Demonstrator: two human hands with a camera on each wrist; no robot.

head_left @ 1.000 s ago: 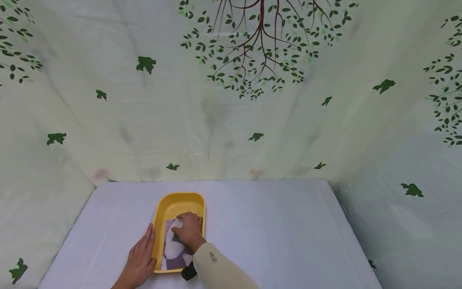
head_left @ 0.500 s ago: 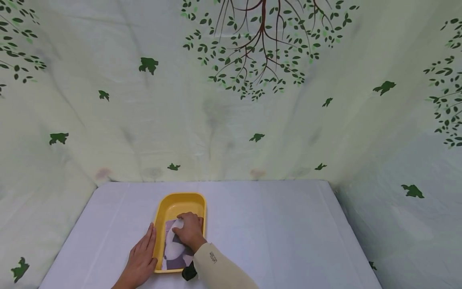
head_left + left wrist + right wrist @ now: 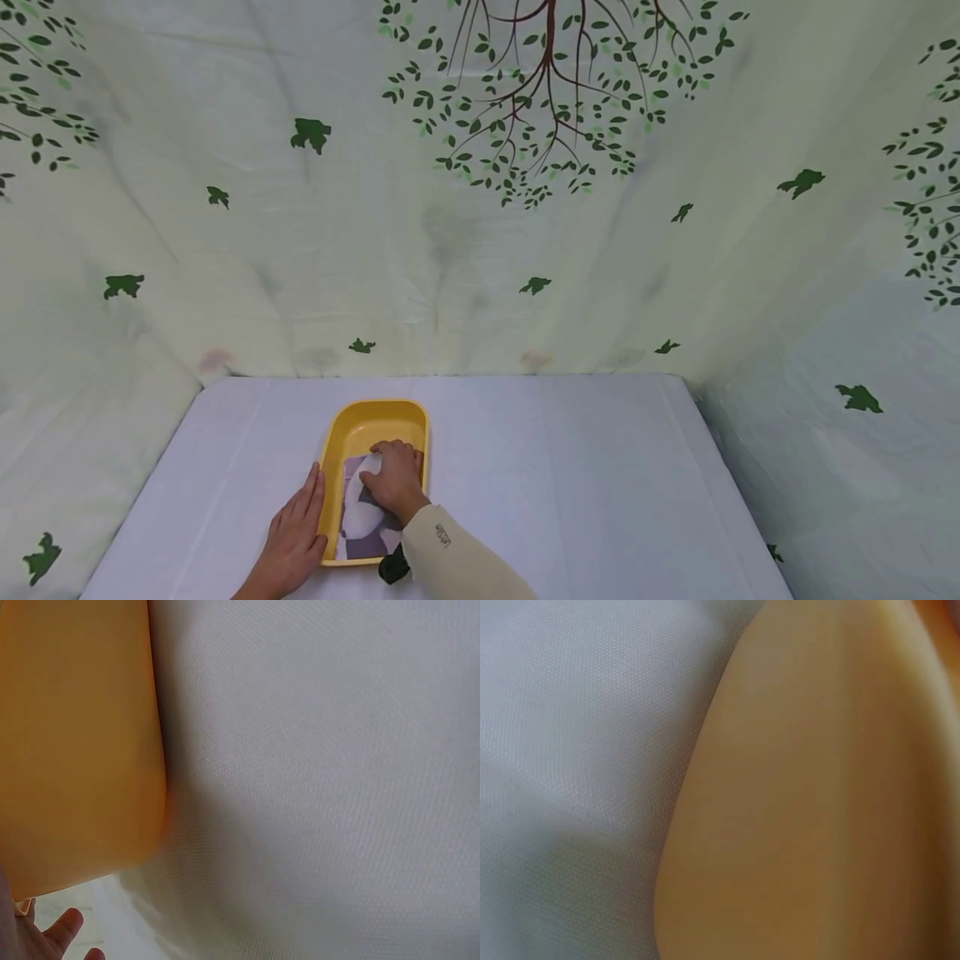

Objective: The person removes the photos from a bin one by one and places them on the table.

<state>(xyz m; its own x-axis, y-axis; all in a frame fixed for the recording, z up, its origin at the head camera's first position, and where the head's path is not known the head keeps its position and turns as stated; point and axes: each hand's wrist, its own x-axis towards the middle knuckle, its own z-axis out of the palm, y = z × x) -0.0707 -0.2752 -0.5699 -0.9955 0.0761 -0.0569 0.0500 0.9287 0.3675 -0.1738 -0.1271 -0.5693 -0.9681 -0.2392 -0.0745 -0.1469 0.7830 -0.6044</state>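
A yellow tray (image 3: 372,407) sits on the white table (image 3: 570,475), near its front edge. Inside lies a purple, white and dark printed cloth (image 3: 361,522). My right hand (image 3: 394,480), in a beige sleeve (image 3: 459,563), rests on the cloth's far end with its fingers curled over a white fold. My left hand (image 3: 296,530) lies flat on the table, fingers straight, against the tray's left wall. The left wrist view shows the tray's wall (image 3: 75,750) and my left fingertips (image 3: 54,933) close up. In the right wrist view only the tray's wall (image 3: 817,810) and the table (image 3: 577,750) show.
Pale green fabric printed with a tree and leaves (image 3: 525,108) hangs behind and on both sides of the table. A small dark thing (image 3: 392,567) shows under my right sleeve at the tray's near corner. The white table surface stretches right of the tray.
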